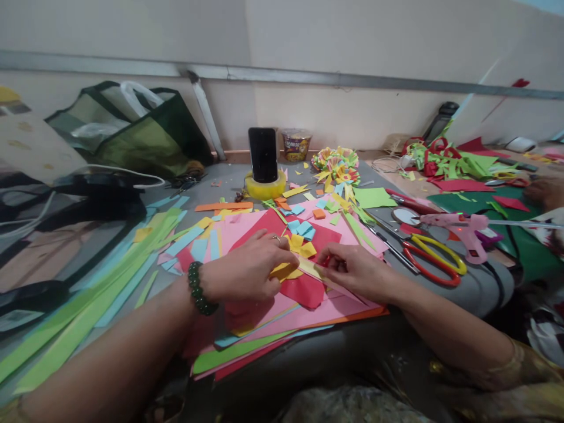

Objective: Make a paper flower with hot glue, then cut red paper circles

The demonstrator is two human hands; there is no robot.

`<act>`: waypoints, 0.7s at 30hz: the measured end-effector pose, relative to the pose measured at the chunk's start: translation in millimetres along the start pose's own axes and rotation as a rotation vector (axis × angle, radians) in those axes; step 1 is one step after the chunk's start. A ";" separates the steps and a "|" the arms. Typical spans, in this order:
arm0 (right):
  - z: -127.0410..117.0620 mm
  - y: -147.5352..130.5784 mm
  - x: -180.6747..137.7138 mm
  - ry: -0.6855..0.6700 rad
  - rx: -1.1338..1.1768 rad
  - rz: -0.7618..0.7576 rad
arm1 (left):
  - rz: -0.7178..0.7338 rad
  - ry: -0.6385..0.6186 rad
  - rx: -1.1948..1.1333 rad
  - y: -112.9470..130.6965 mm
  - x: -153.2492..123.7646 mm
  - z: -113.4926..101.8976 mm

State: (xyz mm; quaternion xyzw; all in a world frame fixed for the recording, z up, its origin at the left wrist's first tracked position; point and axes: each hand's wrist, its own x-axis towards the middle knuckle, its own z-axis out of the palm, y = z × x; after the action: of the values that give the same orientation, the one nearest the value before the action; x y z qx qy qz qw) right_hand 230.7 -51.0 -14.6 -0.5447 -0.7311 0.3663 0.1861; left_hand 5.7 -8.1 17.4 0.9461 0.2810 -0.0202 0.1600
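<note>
My left hand, with a green bead bracelet on the wrist, is closed in a pinch on a folded yellow paper piece. My right hand pinches the other end of the same yellow paper, a narrow strip. Both hands rest over a red paper sheet lying on a stack of pink sheets. Small yellow folded pieces and blue squares lie just beyond the fingers.
Scissors with yellow and red handles and a pink glue gun lie to the right. A phone stands in a yellow tape roll. Paper flowers, long green strips and a green bag surround the work area.
</note>
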 end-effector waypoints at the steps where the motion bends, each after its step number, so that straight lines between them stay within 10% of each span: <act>1: -0.2 0.3 0.2 -0.002 0.003 0.005 | -0.005 -0.004 0.003 0.2 0.0 -0.5; 21: -1.0 3.6 -4.1 0.006 -0.139 -0.062 | -0.044 -0.053 -0.007 0.5 -0.7 -0.7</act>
State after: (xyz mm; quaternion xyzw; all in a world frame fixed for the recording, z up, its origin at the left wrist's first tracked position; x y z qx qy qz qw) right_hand 235.1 -54.0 -16.1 -0.5345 -0.7708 0.3070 0.1611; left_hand 5.3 -8.6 18.3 0.9382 0.2975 -0.0477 0.1704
